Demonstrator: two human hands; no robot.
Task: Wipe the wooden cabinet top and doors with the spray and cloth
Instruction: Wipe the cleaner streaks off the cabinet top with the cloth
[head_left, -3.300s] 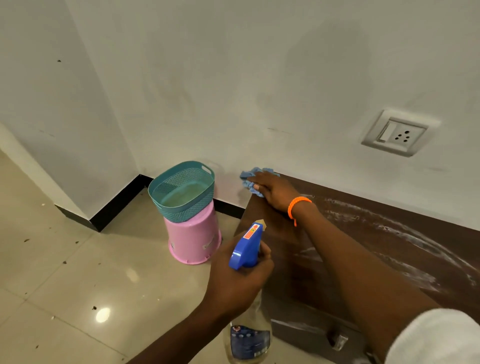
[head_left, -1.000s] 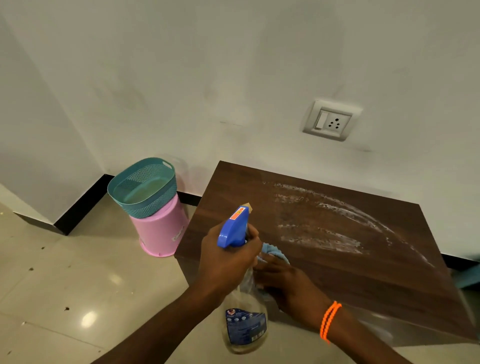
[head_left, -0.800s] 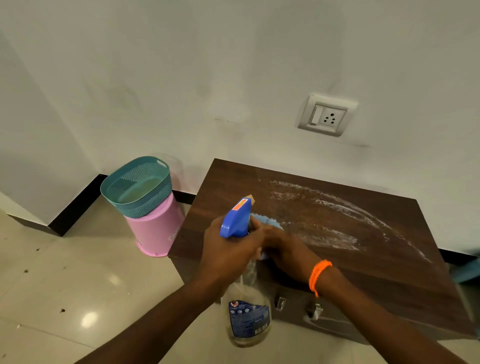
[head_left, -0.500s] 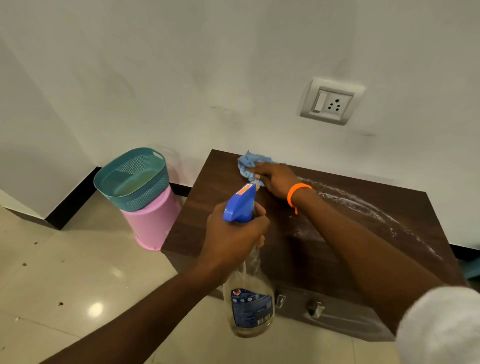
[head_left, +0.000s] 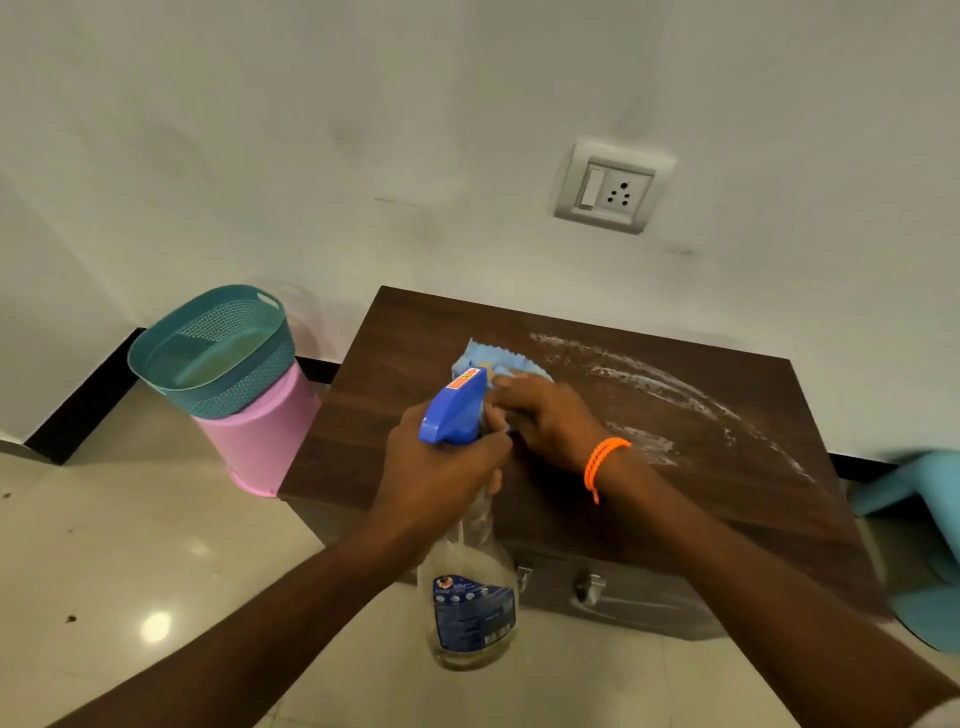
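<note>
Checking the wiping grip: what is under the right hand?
A blue cloth lies under the right hand on the cabinet top; only its far edge shows. The rest, and the wood beneath, is covered.

Home room: tiled floor (head_left: 130, 545), wall socket (head_left: 613, 187), wooden cabinet (head_left: 395, 374), plastic basket (head_left: 208, 353).

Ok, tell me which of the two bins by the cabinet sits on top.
The teal basket: mesh-sided, open end up, resting on the pink bin, which stands on the floor left of the cabinet.
</note>
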